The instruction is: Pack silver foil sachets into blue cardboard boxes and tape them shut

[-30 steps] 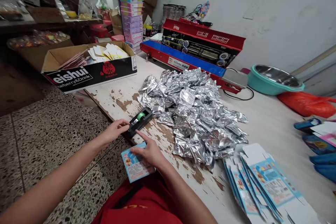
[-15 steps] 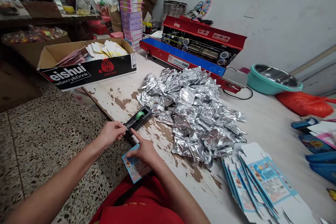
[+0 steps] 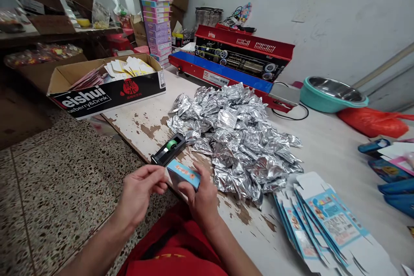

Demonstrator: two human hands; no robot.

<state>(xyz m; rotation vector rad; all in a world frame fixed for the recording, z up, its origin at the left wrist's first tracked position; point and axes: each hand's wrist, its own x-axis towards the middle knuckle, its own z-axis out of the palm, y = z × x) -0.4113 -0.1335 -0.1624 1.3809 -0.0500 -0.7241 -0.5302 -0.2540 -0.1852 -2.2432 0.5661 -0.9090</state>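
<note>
My right hand grips a small blue carton, thumb on the near side and fingers on the far side, with one narrow side turned up. Just left of it, my left hand has its thumb and fingertips pinched together at the carton's left end. A piece of tape is in that pinch, though it barely shows. Behind both hands, at the table's edge, lies a black tape dispenser with a green-cored roll. A heap of silver foil packets covers the table beyond my right hand.
Flat blue cartons lie stacked at the right front. A red sealing machine with a blue belt stands behind the packets. A black drink box holding cards sits at the left; a teal basin and red bag are at the right.
My left hand has come away from the tape dispenser, back toward me to the carton. My right hand has raised the carton and turned its narrow side up.
</note>
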